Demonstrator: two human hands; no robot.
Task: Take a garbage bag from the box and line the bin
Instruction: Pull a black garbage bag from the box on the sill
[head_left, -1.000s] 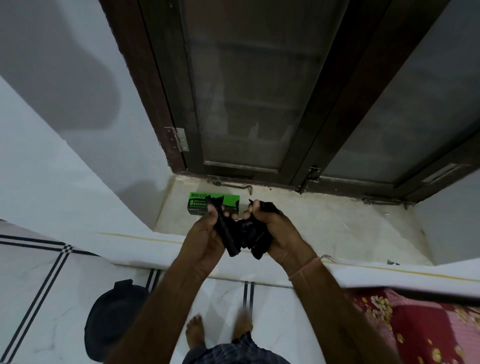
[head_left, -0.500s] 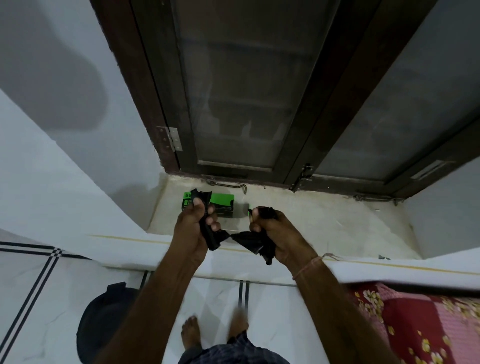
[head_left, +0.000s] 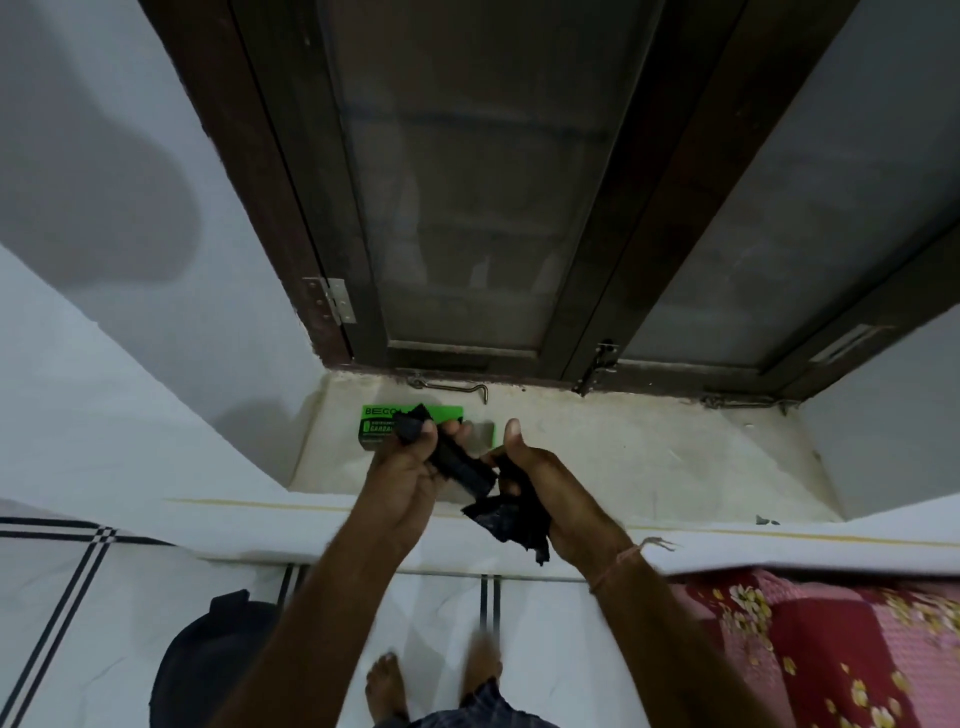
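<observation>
A green and black garbage bag box (head_left: 379, 427) lies on the pale window ledge (head_left: 623, 457), partly behind my left hand. My left hand (head_left: 410, 467) grips a black roll of garbage bags (head_left: 457, 462) held over the ledge's front edge. My right hand (head_left: 545, 493) holds the loose end of a black garbage bag (head_left: 511, 519) that hangs crumpled from the roll, its thumb raised. A dark round bin (head_left: 208, 660) stands on the floor at lower left, partly hidden by my left forearm.
A dark wooden window frame (head_left: 613, 260) with frosted panes rises behind the ledge, with a metal hook latch (head_left: 452, 387) at its foot. White tiled floor with black lines lies below. A red floral cloth (head_left: 831, 654) is at lower right. My bare feet show at the bottom.
My hands have drawn a little further apart. More of the black bag has come off the roll and hangs from my right hand, whose thumb has lifted.
</observation>
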